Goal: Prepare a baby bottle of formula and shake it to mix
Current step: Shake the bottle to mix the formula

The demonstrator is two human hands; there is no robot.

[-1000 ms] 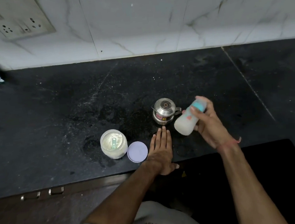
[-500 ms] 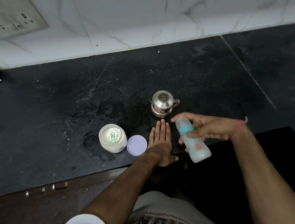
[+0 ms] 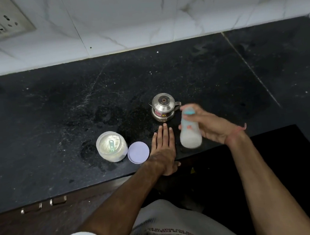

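Near the front edge of the countertop (image 3: 56, 111) I was well into the last step: filling looked done, only shaking remained. My right hand (image 3: 210, 126) gripped the closed, milky baby bottle (image 3: 189, 133), blurred, just above that edge. My left hand (image 3: 163, 146) lay flat, fingers straight. The formula jar (image 3: 111, 146) stood uncapped beside its lid (image 3: 138, 152).

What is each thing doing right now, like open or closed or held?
baby bottle: capped, milky inside, blurred, held in the right hand
left hand: flat on the counter, fingers straight
formula jar: open, scoop inside
purple lid: off, lying beside the jar
steel pot: lid on
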